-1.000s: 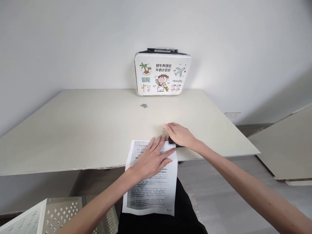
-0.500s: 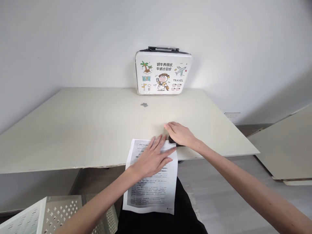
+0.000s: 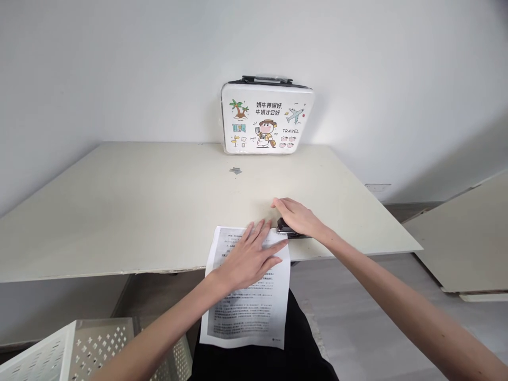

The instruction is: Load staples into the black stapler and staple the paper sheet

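A printed sheet of paper (image 3: 250, 323) lies over the table's front edge, its lower part hanging down above my lap. My left hand (image 3: 248, 262) rests flat on it with the fingers spread. At the sheet's upper right corner is a black stapler (image 3: 284, 227), its front end over the paper. My right hand (image 3: 297, 217) is curled over the stapler's top from behind, hiding most of its body.
A white cartoon-printed case (image 3: 268, 119) with a black handle stands against the wall. Small grey metal pieces, perhaps staples (image 3: 235, 170), lie mid-table (image 3: 138, 201). A perforated white basket (image 3: 73, 338) sits low at the left; another panel or tabletop (image 3: 468, 238) is at the right.
My right hand has shifted slightly right and back on the stapler, so more of its black front end shows. The left hand and the paper stay in place.
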A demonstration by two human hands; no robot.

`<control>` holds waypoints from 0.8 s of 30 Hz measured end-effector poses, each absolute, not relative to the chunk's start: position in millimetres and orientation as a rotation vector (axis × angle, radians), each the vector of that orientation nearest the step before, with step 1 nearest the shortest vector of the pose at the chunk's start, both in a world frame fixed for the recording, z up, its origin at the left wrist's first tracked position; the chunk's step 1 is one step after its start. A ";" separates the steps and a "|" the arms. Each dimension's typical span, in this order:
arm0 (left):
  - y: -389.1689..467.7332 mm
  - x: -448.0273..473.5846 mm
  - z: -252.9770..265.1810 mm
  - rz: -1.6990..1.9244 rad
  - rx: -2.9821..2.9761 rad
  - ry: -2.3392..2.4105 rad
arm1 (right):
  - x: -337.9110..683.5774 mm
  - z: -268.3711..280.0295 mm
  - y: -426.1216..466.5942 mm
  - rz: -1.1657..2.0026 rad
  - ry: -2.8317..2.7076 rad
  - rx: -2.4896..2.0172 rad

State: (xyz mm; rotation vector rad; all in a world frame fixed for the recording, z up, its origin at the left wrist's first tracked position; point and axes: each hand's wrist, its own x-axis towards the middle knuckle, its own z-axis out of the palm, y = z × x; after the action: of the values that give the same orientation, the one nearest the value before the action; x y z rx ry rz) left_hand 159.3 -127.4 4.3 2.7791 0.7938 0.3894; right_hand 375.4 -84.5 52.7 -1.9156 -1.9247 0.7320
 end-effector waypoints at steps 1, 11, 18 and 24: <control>-127.5 159.5 4.2 0.394 2.782 0.794 | 374.5 52.6 -84.2 0.722 -1.923 -1.931; -128.9 159.4 8.5 0.359 2.794 0.811 | 368.1 56.3 -84.7 0.666 -2.014 -2.013; -127.8 156.9 8.3 0.379 2.799 0.794 | 366.4 56.9 -86.2 0.609 -2.128 -1.981; -126.7 157.0 10.0 0.351 2.792 0.779 | 366.3 53.2 -84.9 0.580 -2.165 -1.983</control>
State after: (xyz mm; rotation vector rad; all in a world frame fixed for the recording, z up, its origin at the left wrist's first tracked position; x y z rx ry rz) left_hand 157.0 -126.7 10.0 2.7923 0.7790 0.3506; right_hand 366.3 -84.9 53.2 -1.9833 -2.1654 0.5798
